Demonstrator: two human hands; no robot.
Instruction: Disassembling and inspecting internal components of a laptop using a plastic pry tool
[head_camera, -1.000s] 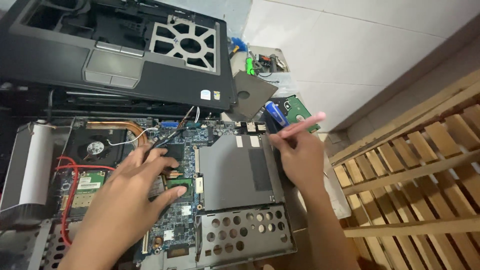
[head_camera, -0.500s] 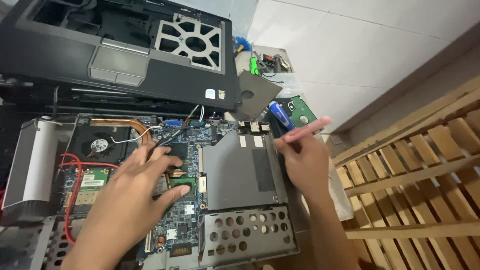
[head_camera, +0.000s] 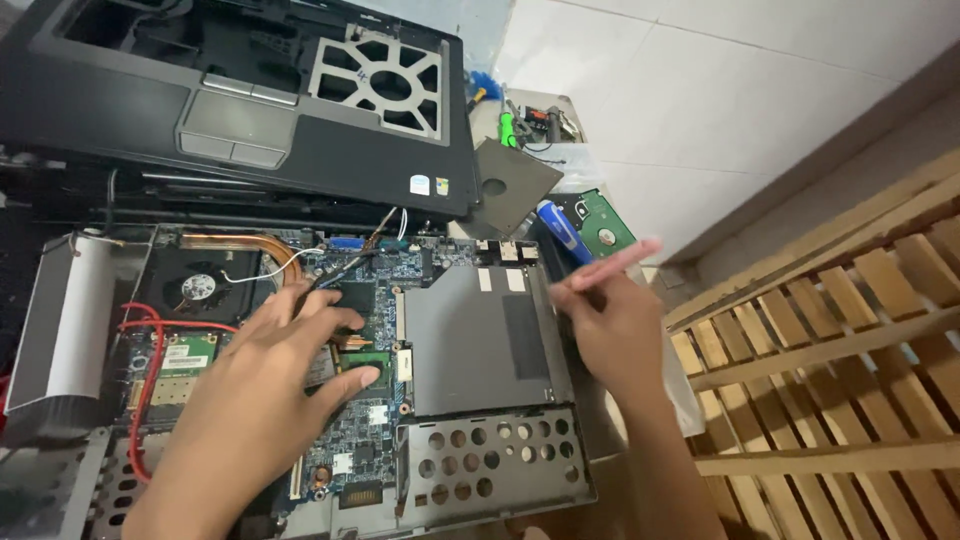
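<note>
Resting flat and open-fingered on the circuit board (head_camera: 370, 420) of an opened laptop (head_camera: 300, 400), the left hand (head_camera: 260, 400) holds nothing, while the right hand (head_camera: 615, 330) pinches a pink tool (head_camera: 615, 262).

Head camera looks steeply down, close above laptop chassis (head_camera: 330, 400).

My left hand (head_camera: 270, 400) rests on the circuit board (head_camera: 365, 420), matt and bumpy with small parts. My right hand (head_camera: 615, 330) pinches a smooth pink plastic tool (head_camera: 612, 262). Beside it the drive cage (head_camera: 480, 340) is dull grey sheet metal. The laptop cover (head_camera: 230, 100) is matt dark plastic, the crate (head_camera: 840, 340) bare pale wood, the floor tiles (head_camera: 720, 90) smooth and glossy
</note>
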